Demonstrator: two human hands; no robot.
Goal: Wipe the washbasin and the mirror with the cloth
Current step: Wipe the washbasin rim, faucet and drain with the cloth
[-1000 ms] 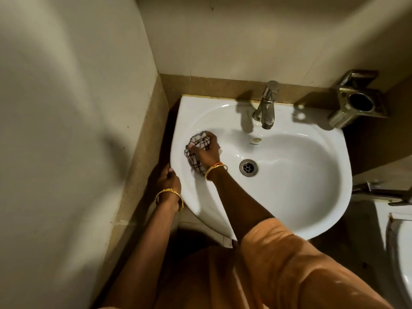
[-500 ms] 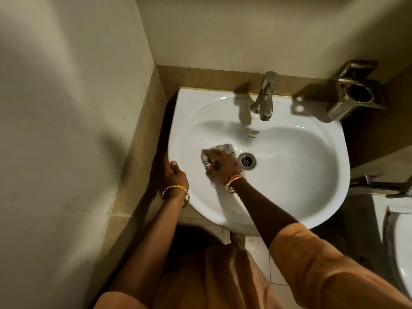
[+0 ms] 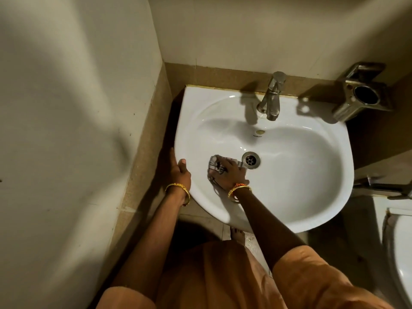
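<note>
The basin (image 3: 296, 181) fills the view, and the wiping has travelled from its nine o'clock wall down to the bowl floor. The right hand (image 3: 229, 172) now presses the bunched cloth (image 3: 214, 164) flat, touching the drain (image 3: 251, 160) at its nine o'clock edge. The left hand (image 3: 180, 172) still curls over the rim at nine o'clock; no mirror shows, so that half looks undone.

Head camera: steep downward view, close over washbasin (image 3: 289, 197).
</note>
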